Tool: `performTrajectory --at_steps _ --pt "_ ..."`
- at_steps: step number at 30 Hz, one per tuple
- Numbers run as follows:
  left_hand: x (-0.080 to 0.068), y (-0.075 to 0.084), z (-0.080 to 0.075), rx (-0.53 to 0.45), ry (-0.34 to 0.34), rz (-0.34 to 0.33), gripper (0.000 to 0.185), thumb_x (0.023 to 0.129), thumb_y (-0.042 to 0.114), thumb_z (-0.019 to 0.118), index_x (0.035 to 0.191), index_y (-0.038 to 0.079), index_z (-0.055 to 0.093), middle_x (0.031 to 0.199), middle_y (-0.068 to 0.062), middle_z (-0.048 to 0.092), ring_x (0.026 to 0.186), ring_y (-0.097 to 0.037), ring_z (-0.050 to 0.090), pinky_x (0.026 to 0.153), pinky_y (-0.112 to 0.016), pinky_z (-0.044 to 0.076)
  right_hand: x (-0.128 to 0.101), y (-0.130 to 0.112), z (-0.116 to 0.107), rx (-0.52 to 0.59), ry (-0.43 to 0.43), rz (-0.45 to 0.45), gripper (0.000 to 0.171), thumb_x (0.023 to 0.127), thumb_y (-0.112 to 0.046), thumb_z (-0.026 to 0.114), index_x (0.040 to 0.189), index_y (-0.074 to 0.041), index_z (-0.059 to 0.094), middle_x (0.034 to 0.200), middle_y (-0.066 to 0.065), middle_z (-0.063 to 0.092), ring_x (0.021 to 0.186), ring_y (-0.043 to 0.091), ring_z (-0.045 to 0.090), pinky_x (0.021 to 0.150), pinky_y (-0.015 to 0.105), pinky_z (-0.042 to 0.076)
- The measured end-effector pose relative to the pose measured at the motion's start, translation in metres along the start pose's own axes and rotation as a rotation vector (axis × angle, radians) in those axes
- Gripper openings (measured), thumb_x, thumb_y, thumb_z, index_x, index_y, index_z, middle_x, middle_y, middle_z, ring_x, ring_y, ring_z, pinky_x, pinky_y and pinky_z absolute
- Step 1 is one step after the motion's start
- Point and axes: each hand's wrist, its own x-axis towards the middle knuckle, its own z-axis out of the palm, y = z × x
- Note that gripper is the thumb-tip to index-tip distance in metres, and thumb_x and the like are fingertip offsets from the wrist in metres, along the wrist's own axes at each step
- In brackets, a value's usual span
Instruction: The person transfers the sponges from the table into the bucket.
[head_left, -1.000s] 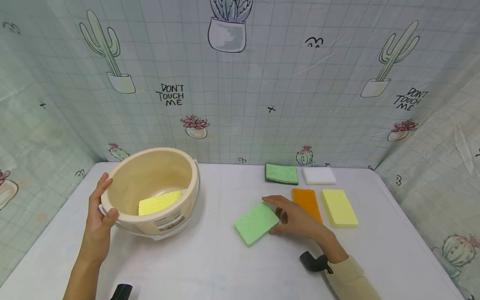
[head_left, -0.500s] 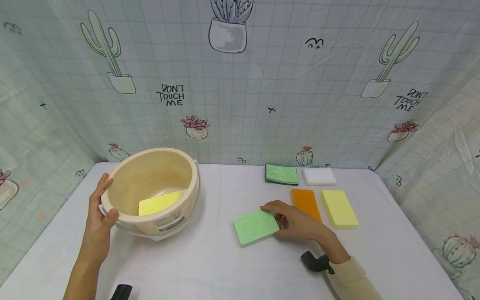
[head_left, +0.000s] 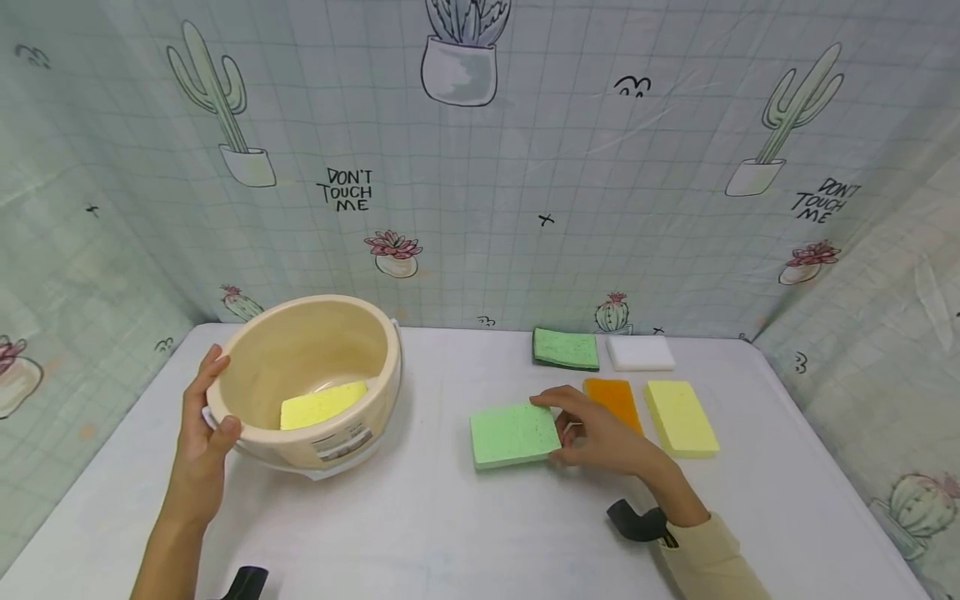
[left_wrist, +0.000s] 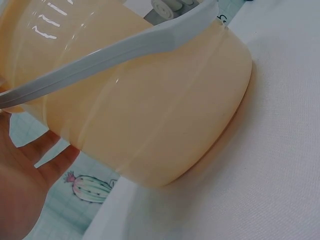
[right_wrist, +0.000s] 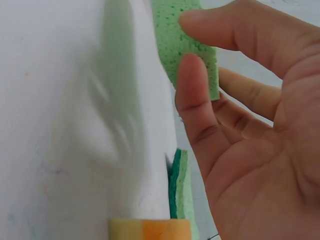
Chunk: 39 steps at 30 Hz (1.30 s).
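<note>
While the right hand pinches it, green sponge lies crosswise.

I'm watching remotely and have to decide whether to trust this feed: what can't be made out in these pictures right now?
- Orange sponge: near end hidden by the right hand, head view.
- Light green sponge: mostly cut off by the top edge and covered by fingers, right wrist view; the grip underneath is unseen.
- Bucket: inside hidden by its own wall, left wrist view.
- Bucket label: too small to read, head view.
</note>
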Motion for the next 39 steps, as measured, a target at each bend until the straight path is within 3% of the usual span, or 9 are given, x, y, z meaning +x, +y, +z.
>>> performTrajectory --at_steps 7,14,28,39 --pt "0.0 0.003 0.001 0.057 0.0 -0.025 0.064 0.092 0.028 0.06 0.148 0.019 0.031 0.158 0.004 0.009 0.144 -0.019 0.011 0.103 -0.012 0.027 0.002 -0.007 -0.002 0.051 0.033 -0.061 0.07 0.078 -0.003 0.077 0.14 -0.009 0.045 0.138 0.009 0.039 0.087 0.023 0.054 0.072 0.027 0.053" --pt "-0.002 0.001 0.0 0.04 0.005 0.003 0.064 0.091 0.027 0.06 0.148 0.017 0.032 0.158 0.002 0.01 0.144 -0.02 0.011 0.104 -0.012 0.026 0.008 -0.019 -0.004 0.06 0.064 -0.078 0.067 0.079 -0.003 0.077 0.138 -0.008 0.047 0.135 0.007 0.042 0.085 0.023 0.054 0.072 0.027 0.053" --pt "-0.001 0.003 0.0 0.071 0.002 -0.017 0.063 0.092 0.028 0.059 0.148 0.019 0.031 0.158 0.004 0.01 0.144 -0.019 0.011 0.103 -0.012 0.026 0.031 -0.048 -0.012 0.123 0.1 -0.241 0.066 0.078 0.003 0.076 0.137 -0.002 0.047 0.125 0.012 0.046 0.082 0.023 0.053 0.067 0.028 0.053" --pt "-0.001 0.003 0.001 0.046 -0.001 -0.004 0.064 0.091 0.027 0.059 0.148 0.018 0.032 0.158 0.003 0.01 0.144 -0.019 0.01 0.103 -0.012 0.026 0.051 -0.077 -0.019 0.138 0.113 -0.243 0.066 0.077 0.003 0.076 0.136 -0.006 0.049 0.129 0.008 0.046 0.084 0.025 0.054 0.071 0.029 0.053"
